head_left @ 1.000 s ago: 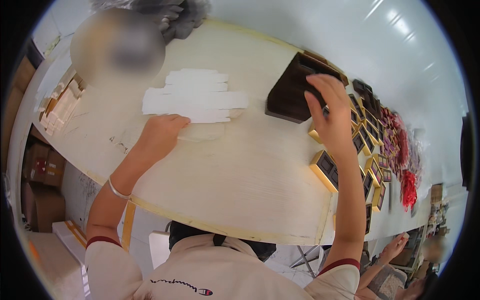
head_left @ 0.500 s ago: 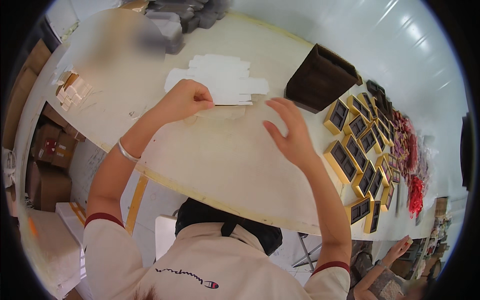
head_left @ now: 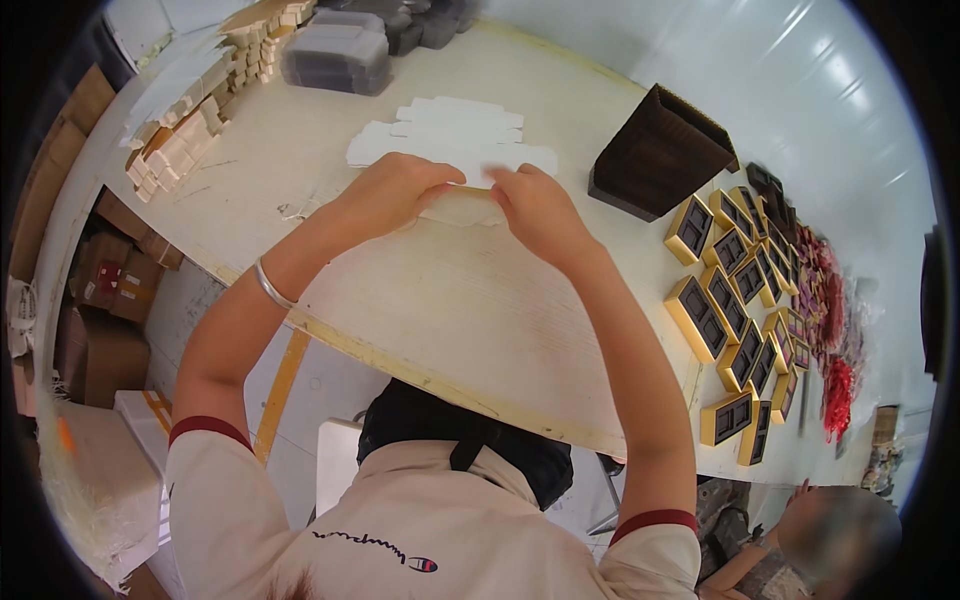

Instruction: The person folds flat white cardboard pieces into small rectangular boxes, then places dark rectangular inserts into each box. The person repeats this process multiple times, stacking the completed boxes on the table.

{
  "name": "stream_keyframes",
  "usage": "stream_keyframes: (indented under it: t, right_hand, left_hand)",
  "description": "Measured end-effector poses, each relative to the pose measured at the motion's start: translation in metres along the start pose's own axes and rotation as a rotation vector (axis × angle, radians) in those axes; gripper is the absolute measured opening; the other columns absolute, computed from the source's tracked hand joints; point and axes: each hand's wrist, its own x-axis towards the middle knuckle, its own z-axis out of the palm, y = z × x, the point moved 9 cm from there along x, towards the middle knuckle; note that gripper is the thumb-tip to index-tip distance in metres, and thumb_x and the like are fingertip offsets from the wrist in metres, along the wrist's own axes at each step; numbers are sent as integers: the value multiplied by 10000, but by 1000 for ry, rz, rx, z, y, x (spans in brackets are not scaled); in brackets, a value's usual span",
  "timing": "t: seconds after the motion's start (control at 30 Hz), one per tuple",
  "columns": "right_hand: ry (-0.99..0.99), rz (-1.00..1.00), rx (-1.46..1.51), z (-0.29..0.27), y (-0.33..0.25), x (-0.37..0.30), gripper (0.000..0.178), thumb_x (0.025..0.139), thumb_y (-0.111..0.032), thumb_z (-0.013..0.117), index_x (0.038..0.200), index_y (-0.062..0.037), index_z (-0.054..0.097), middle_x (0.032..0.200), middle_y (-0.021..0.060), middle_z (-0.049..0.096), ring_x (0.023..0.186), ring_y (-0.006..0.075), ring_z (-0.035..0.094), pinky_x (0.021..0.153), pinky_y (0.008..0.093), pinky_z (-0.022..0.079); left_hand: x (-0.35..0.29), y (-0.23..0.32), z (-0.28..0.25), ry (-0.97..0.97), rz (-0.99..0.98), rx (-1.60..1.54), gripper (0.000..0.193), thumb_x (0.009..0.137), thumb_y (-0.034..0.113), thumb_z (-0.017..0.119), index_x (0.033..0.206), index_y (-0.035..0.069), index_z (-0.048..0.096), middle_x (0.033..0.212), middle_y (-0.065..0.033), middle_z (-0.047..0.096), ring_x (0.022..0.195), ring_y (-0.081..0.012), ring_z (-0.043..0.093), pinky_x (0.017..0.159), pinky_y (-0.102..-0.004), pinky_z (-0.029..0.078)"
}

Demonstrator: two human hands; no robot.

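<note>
A flat white cardboard box blank with cut flaps lies on the table in front of me. My left hand is closed, pinching its near edge with thumb and fingers. At the right end of that same edge, my right hand also pinches the card; its fingertips are slightly blurred. A narrow yellowish strip of the near edge shows between the two hands. Closer to me, a pale flap rests just below that strip, partly covered by my fingers.
A tall dark brown box stands to the right. Beyond it are several gold-edged trays with dark inserts, then red tassels. Stacked card blanks and clear plastic boxes sit far left. A co-worker's arm shows lower right.
My right hand has moved left from open air onto the near edge of the blank and closed there. My left hand keeps its pinch. The view has shifted slightly.
</note>
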Motion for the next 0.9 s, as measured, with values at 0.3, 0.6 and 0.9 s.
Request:
stream_keyframes:
  t: [0.3,0.6,0.9]
  right_hand:
    - [-438,390,604,33,44,15,108,863,-102,636,853,-12,696,804,21,652,792,133,565,730,299,453]
    - [666,-591,-273,-90,-66,-10,147,725,-19,665,871,-27,662,887,125,664,851,270,645,759,348,516]
    - [220,-362,-285,-69,-92,-234,139,718,-17,643,856,-14,636,898,135,679,879,285,669,730,345,542]
  left_hand:
    - [-8,-7,-5,-6,-59,-32,157,821,64,668,977,44,673,913,-97,683,799,-250,636,703,-347,505]
    - [-8,23,-81,413,205,254,218,797,104,657,1011,103,703,1044,-60,672,872,-262,629,721,-356,524]
    - [-121,176,43,82,394,60,354,675,70,652,1026,85,694,923,-6,587,746,-184,525,733,-344,445]
